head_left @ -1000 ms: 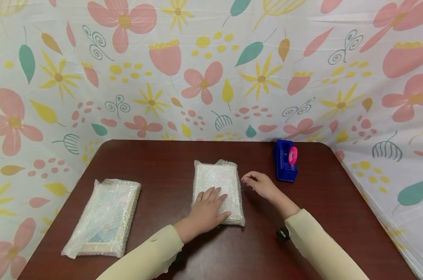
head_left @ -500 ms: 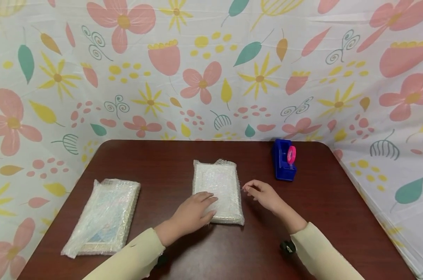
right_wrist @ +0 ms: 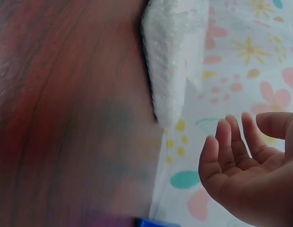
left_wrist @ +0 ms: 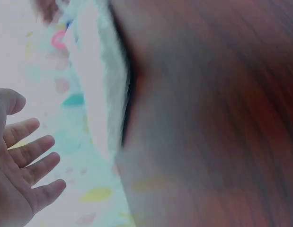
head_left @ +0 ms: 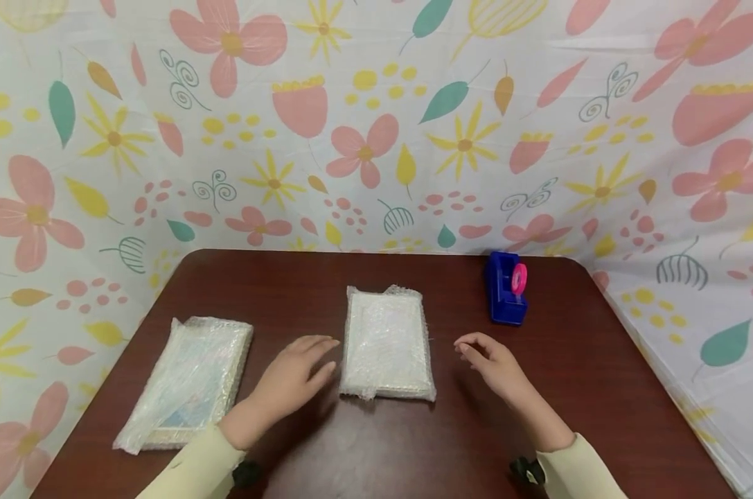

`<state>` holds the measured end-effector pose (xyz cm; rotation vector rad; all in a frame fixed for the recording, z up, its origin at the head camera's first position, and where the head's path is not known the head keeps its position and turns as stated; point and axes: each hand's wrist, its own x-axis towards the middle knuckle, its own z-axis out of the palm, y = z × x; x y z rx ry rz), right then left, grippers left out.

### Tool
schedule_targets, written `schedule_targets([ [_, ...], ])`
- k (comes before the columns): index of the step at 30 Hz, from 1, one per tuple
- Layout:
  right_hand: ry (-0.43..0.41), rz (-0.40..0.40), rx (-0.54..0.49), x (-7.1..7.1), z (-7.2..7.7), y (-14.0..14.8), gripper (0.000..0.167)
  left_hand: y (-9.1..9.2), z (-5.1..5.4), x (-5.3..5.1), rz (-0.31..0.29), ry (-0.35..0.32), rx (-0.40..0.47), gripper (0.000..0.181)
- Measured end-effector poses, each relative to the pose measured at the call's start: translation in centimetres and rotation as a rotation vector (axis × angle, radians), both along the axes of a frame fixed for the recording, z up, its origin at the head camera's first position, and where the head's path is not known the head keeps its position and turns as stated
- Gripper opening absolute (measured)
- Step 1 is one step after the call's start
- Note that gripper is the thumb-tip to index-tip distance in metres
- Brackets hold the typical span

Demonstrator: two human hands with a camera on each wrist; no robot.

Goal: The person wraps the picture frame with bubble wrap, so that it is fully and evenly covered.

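A flat rectangular package in bubble wrap lies in the middle of the brown table, apart from both hands. Just left of it hovers my left hand, and the left wrist view shows its fingers spread and holding nothing. On the package's other side is my right hand. Its fingers are loosely bent, with nothing between them in the right wrist view. A second bubble-wrapped package, a bluish picture showing through the wrap, lies at the left, partly behind my left forearm.
A blue tape dispenser with a pink roll stands at the back right of the table. Behind and on both sides hangs a white flower-patterned cloth.
My left hand has lifted off the middle package and drawn back to its left. My right hand has moved slightly right and nearer to me. Both packages stay in place.
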<state>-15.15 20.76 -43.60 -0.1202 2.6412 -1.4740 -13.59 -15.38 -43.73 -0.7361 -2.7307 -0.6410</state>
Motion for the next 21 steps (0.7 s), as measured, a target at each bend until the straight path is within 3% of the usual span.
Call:
schedule_targets([
  [4, 0.096, -0.055, 0.154, 0.8, 1.1, 1.2, 0.029, -2.6, 1.5, 0.2, 0.074, 0.024, 0.014, 0.038],
  [8, 0.305, -0.095, 0.261, 0.9, 2.9, 2.0, 0.032, -4.9, 3.8, 0.0, 0.137, 0.053, -0.023, 0.043],
  [11, 0.476, -0.107, 0.292, 0.5, 4.5, 2.3, 0.041, -6.2, 6.0, -0.5, 0.194, 0.078, -0.083, 0.058],
  [14, 0.577, -0.120, 0.345, 0.0, 6.4, 2.5, 0.057, -7.1, 8.0, -1.4, 0.257, 0.075, -0.139, 0.079],
  [17, 0.599, -0.144, 0.429, -0.6, 8.4, 2.4, 0.076, -7.5, 9.3, -2.7, 0.318, 0.052, -0.166, 0.096],
  [21, 0.550, -0.165, 0.557, -2.0, 10.3, 1.7, 0.098, -7.7, 10.0, -5.0, 0.369, 0.048, -0.169, 0.108],
])
